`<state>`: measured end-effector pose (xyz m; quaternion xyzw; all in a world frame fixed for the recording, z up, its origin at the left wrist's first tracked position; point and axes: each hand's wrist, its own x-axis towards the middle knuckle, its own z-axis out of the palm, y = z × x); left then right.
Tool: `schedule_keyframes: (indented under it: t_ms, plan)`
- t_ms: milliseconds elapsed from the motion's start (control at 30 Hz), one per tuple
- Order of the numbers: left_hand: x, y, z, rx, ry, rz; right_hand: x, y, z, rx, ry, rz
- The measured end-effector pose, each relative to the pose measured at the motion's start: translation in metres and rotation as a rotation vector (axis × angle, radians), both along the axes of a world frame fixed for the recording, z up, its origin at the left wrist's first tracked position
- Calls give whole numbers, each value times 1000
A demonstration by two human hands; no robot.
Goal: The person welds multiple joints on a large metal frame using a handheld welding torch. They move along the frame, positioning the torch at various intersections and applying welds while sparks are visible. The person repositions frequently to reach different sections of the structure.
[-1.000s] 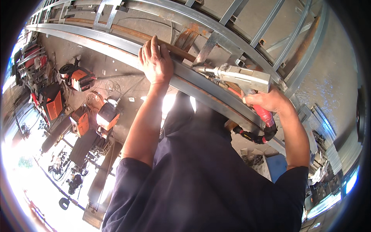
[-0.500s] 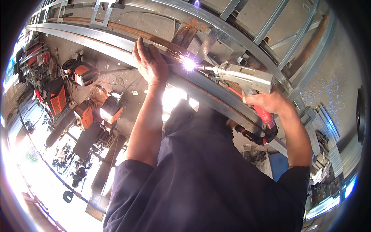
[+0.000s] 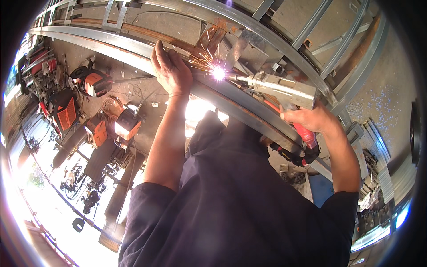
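My right hand (image 3: 309, 118) is wrapped round a handheld welding gun (image 3: 284, 87) with a silver body and a red grip. The gun points left, its thin nozzle reaching a bright violet-white glow (image 3: 218, 73) on a long metal beam (image 3: 255, 111). Orange sparks fan up and left from there. The glare hides the exact point of contact. To the left of the glow, my left hand (image 3: 172, 73) rests on the same beam, fingers stretched out and pointing away from me. From the grip, a dark hose (image 3: 291, 156) curves back under the beam.
Ladder-like steel frames (image 3: 267, 35) spread across the far side. Orange-and-black machines (image 3: 95, 84) and tangled cables stand on the floor at left. A blue panel (image 3: 321, 191) and stacked metal strips (image 3: 377, 151) lie to the right. Strong light washes out the lower left.
The sparks have grown into a wider orange spray toward the upper left. The gun and glow have shifted very slightly right; my left hand has moved slightly left.
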<state>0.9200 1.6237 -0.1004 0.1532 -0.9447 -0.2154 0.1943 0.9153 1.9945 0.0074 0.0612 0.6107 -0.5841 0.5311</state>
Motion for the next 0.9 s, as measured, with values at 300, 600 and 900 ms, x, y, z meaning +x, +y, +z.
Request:
schedule_keyframes:
  t_ms: [300, 600, 900]
  plan:
    - [1, -2, -2, 3, -12, -13, 6, 6, -2, 17, 13, 2]
    - [1, 0, 0, -4, -4, -2, 21, 51, 6, 166, 19, 68]
    - [-1, 2, 1, -23, -12, -5, 49, 94, -1, 259, 24, 159]
